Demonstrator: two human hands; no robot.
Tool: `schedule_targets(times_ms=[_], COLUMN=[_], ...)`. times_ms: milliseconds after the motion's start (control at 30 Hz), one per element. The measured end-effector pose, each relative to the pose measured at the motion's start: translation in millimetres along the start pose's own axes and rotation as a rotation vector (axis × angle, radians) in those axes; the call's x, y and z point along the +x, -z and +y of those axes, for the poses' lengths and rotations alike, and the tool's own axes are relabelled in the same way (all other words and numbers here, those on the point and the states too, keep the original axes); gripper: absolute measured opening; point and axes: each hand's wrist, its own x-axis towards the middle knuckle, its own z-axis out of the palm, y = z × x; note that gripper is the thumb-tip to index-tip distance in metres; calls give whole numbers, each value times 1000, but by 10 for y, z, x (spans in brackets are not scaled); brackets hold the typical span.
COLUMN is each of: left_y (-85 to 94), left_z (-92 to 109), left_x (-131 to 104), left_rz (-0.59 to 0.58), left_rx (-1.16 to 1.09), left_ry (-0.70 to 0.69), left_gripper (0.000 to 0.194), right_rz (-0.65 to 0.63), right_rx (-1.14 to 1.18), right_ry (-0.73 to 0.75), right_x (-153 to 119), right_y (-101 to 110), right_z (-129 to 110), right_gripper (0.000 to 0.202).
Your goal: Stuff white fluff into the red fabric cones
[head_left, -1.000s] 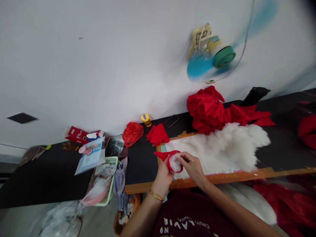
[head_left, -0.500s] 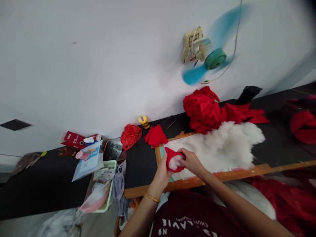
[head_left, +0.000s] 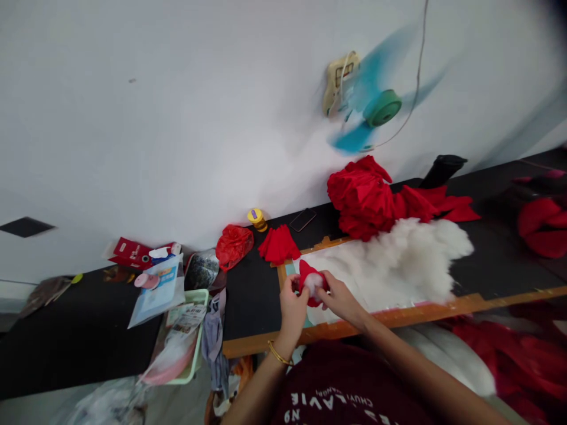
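Observation:
Between my two hands is a small red fabric piece (head_left: 305, 270) with white stuffing (head_left: 313, 283) showing in its opening. My left hand (head_left: 293, 306) grips its left edge with thumb and fingers. On the other side my right hand (head_left: 340, 298) pinches the right edge, its fingertips beside the stuffing. Just right of the hands, a large heap of white fluff (head_left: 411, 254) lies on a white sheet (head_left: 321, 316) on the black table. Red fabric pieces (head_left: 279, 245) lie fanned out behind the hands.
A big red fabric pile (head_left: 361, 198) and a black cylindrical object (head_left: 444, 170) stand at the back. A phone (head_left: 303, 219), a yellow-lidded jar (head_left: 257, 219) and a red plastic bag (head_left: 234, 245) lie along the wall. A fan (head_left: 383, 108) spins above. Left is a green basket (head_left: 200, 336).
My left hand has turned and its fingers have moved onto the left edge of the red piece. My right hand has shifted slightly down and left, and the stuffing bulges more centrally.

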Motion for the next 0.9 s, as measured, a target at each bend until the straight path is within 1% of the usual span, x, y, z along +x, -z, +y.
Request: schedule_targets(times_ms=[67, 133, 200, 267, 333, 400, 467, 500, 567, 633, 667, 733, 800, 833, 900], left_y=[-4, -17, -22, 0, 53, 114, 154, 158, 133, 78, 48, 2, -9, -1, 36], left_z=[3, 6, 11, 21, 35, 50, 60, 60, 50, 22, 2, -46, -96, -118, -151], left_x=[4, -1, -6, 1, 21, 39, 31, 13, -42, -103, -125, -141, -120, -102, -66], left_rz=[-49, -118, -167, -186, -153, -96, -77, -82, -91, -75, -56, -8, 29, 32, -7], left_rx=[-9, -5, 48, 126, 194, 246, 256, 224, 102, -11, -46, -87, -92, -82, -25], left_ry=[11, 25, 21, 1, -23, -39, -38, -30, 5, 86, 133, 182, 145, 118, 107], left_gripper=[28, 27, 26, 24, 23, 22, 19, 21, 34, 49, 52, 47, 41, 40, 41], right_rz=[-65, -66, -8, 79, 165, 215, 207, 191, 177, 181, 174, 131, 104, 112, 161], right_rx=[50, 41, -54, -175, -263, -314, -337, -339, -331, -311, -298, -271, -263, -273, -314], right_ry=[-8, -21, 12, 57, 71, 54, 37, 31, 27, 30, 33, 58, 95, 106, 98], right_x=[-20, -18, -1, 20, 32, 33, 25, 19, 6, -12, -23, -47, -65, -69, -64], right_y=[30, 74, 112, 131, 131, 120, 102, 92, 66, 32, 13, -22, -44, -45, -28], right_z=[33, 52, 63, 74, 84, 88, 78, 68, 39, 8, -6, -23, -20, -9, 24], right_gripper=[25, 26, 23, 16, 16, 18, 19, 20, 21, 23, 24, 24, 22, 20, 17])
